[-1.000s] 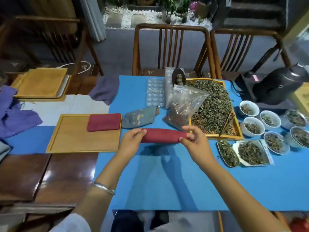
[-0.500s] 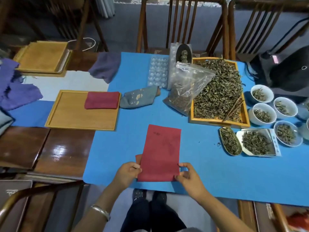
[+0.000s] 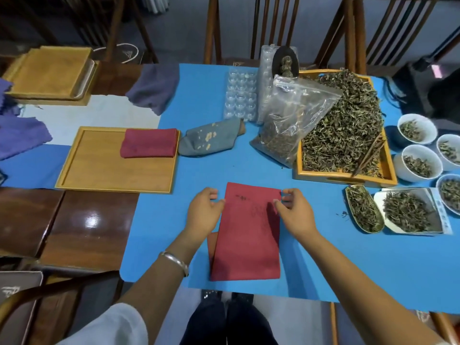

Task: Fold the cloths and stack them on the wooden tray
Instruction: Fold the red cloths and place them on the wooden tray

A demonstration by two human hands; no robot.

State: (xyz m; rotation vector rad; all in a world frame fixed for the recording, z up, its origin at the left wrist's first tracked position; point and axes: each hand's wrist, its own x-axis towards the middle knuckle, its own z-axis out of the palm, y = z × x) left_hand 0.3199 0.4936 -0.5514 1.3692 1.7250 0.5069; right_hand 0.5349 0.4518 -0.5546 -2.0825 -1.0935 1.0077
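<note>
While the red cloth (image 3: 249, 232) lies flat and lengthwise on the blue table cover (image 3: 348, 257), folded into a long strip with a sliver of its lower layer showing at the left edge, I have my hands at its far end. My left hand (image 3: 202, 211) sits at the cloth's left edge, fingers loosely curled, thumb touching the fabric; I cannot tell whether it actually pinches it. My right hand (image 3: 293, 212) is at the far right corner, its thumb on the cloth and its fingers bent just above the edge; whether it has hold of the corner I cannot tell either. A silver bangle (image 3: 174, 262) circles my left wrist.

Off to the left, the wooden tray (image 3: 99, 170) holds one folded red cloth (image 3: 149, 143) in its far right corner. Just beside the tray lies a crumpled grey-blue cloth (image 3: 209, 140) with pale flower marks. Farther right stand a clear bag of tea leaves (image 3: 291, 120) and a tray heaped with loose leaves (image 3: 343, 130).
</note>
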